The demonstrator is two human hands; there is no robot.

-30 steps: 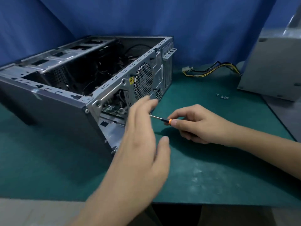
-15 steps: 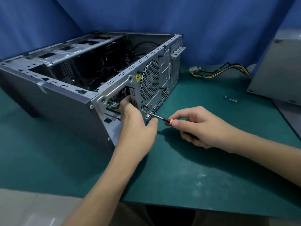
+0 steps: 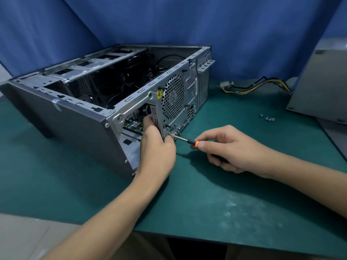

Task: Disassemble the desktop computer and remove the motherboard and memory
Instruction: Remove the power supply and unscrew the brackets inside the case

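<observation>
Right hand grips a black-handled, orange-collared screwdriver, its tip at the rear panel beside the left hand, whose fingers curl over that panel's edge on the open grey steel desktop case. Green motherboard sits just past the left fingers, not yet out; memory unseen, probably still fitted. Beyond the grip: loose silver screws already out; above it, a yellow hazard-triangle sticker, no legible writing.

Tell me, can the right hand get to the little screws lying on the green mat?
Probably yes. The screws lie on bare mat beyond the right hand, with nothing between them. But that hand grips the screwdriver, so it would likely need to drop it first.
</observation>
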